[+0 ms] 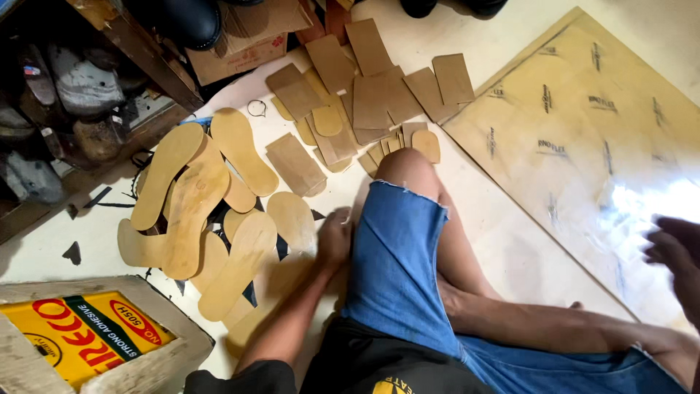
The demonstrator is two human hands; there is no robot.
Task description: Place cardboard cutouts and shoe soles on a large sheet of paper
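Observation:
I sit on the floor in blue denim shorts, one knee (403, 169) raised. My left hand (334, 238) rests palm down on a tan insole-shaped board cutout (292, 219), among several similar cutouts (191, 201) spread on the floor. My right hand (674, 252) hovers blurred over a large tan board sheet (576, 124) at the right edge, fingers apart, with nothing seen in it.
Rectangular tan board pieces (379, 91) lie piled beyond my knee. A yellow adhesive tin in a wooden frame (87, 335) sits at bottom left. A dark wooden rack with shoes (65, 102) stands at the left, a cardboard box (244, 47) behind it.

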